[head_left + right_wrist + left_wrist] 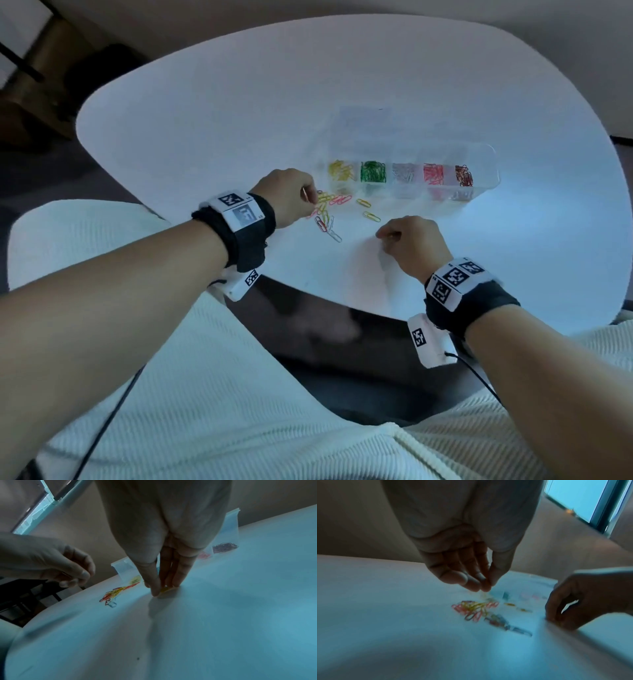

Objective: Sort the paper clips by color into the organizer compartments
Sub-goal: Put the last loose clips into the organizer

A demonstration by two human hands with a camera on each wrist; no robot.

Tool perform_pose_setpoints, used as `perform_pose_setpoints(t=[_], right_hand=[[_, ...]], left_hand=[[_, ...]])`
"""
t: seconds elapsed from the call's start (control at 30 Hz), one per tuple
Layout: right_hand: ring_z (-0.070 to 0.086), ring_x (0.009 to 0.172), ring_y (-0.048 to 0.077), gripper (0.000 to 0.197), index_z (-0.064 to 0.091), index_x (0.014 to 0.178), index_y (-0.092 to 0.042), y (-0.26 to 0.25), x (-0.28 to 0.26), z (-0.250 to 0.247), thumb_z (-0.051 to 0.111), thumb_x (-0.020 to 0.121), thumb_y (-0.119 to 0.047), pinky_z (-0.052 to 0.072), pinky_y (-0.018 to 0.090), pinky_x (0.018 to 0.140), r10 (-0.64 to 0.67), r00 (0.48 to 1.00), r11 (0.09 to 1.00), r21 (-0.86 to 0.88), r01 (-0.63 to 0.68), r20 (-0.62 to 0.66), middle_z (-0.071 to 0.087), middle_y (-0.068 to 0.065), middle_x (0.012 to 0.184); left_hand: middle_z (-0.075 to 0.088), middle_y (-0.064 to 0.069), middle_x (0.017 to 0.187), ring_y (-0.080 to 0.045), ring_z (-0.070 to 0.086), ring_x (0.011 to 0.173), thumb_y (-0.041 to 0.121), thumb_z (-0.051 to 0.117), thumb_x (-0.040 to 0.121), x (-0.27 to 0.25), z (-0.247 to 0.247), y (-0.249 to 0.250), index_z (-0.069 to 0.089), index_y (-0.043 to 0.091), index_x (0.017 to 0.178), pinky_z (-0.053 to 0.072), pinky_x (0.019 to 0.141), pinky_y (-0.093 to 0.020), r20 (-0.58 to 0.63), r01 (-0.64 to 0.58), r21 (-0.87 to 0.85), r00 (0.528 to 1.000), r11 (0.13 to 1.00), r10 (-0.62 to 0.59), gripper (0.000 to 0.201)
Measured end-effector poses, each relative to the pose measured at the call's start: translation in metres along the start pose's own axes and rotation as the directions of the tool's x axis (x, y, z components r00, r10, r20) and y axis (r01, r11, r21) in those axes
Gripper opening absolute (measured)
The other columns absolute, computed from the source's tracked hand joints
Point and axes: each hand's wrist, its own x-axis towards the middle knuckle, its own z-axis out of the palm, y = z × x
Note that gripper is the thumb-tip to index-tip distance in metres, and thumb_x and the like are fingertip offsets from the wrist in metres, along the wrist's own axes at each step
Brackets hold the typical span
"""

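A clear organizer (493,161) stands on the white table (205,120), its compartments holding yellow (340,170), green (372,171), silver (404,172), pink (433,173) and dark red (464,174) clips. In front of its left end lies a loose pile of mixed clips (327,209) (474,608) (113,595), with two yellow clips (367,209) apart to the right. My left hand (308,197) (486,586) hovers over the pile and pinches a small yellowish clip. My right hand (385,236) (163,589) has its fingertips down on the table, pinching a yellow clip (165,589).
A faint clear lid or sheet (364,118) lies behind the organizer. The table's near edge (308,301) runs just under both wrists, with my lap in cream fabric below. Dark furniture (41,85) stands off the table's far left.
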Motion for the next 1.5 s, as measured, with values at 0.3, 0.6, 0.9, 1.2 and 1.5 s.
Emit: perform_pose_setpoints(t=[0.3,0.6,0.9,1.2,1.5], right_hand=[[0.069,0.084,0.024,0.019,0.077,0.091,-0.010,0.014,-0.006,0.009,0.064,0.083,0.001,0.053,0.028,0.078,-0.056,0.993,0.998,-0.036,0.053,-0.105,0.075,0.008,0.089],[0.060,0.074,0.017,0.015,0.072,0.092,-0.022,0.003,-0.007,0.003,0.062,0.082,-0.018,0.046,0.023,0.066,0.182,0.982,0.981,-0.066,-0.185,-0.048,0.068,-0.005,0.079],[0.034,0.052,0.022,0.023,0.044,0.061,-0.007,-0.018,0.007,-0.013,0.030,0.074,0.006,0.029,0.029,0.049,0.380,0.898,0.300,0.888,-0.348,0.223,0.043,0.011,0.064],[0.061,0.074,0.016,0.016,0.072,0.095,-0.025,-0.023,0.027,0.001,0.065,0.088,-0.037,0.046,0.024,0.066,0.193,0.981,0.981,-0.038,-0.192,-0.001,0.063,-0.005,0.083],[0.060,0.076,0.030,0.028,0.062,0.089,-0.012,-0.026,0.026,0.010,0.056,0.080,-0.038,0.051,0.031,0.070,0.299,0.954,0.895,-0.352,-0.275,0.014,0.061,0.008,0.086]], left_hand=[[0.067,-0.001,0.109,-0.021,0.060,0.099,0.020,0.056,0.093,0.017,0.026,0.004,0.068,0.019,0.112,0.048,0.086,-0.030,0.003,-0.140,0.152,0.990,0.978,0.141,0.023],[0.066,0.004,0.106,-0.019,0.060,0.097,0.021,0.064,0.085,0.034,0.034,-0.001,0.069,0.026,0.109,0.048,0.083,-0.029,0.086,-0.118,0.250,0.991,0.961,0.099,0.025],[0.064,0.002,0.095,-0.020,0.059,0.083,0.020,0.065,0.087,0.041,0.029,0.003,0.068,0.021,0.083,0.041,0.066,-0.028,0.128,-0.152,0.294,0.985,0.944,0.119,0.005],[0.063,0.001,0.096,-0.017,0.058,0.089,0.016,0.061,0.092,0.042,0.005,0.015,0.072,0.016,0.105,0.044,0.076,-0.027,0.122,-0.160,0.073,0.981,0.984,0.151,0.017],[0.062,-0.010,0.077,-0.021,0.050,0.068,0.021,0.047,0.089,0.032,-0.008,0.007,0.054,0.010,0.075,0.039,0.062,-0.028,0.214,-0.073,0.120,0.976,0.990,0.046,0.019]])
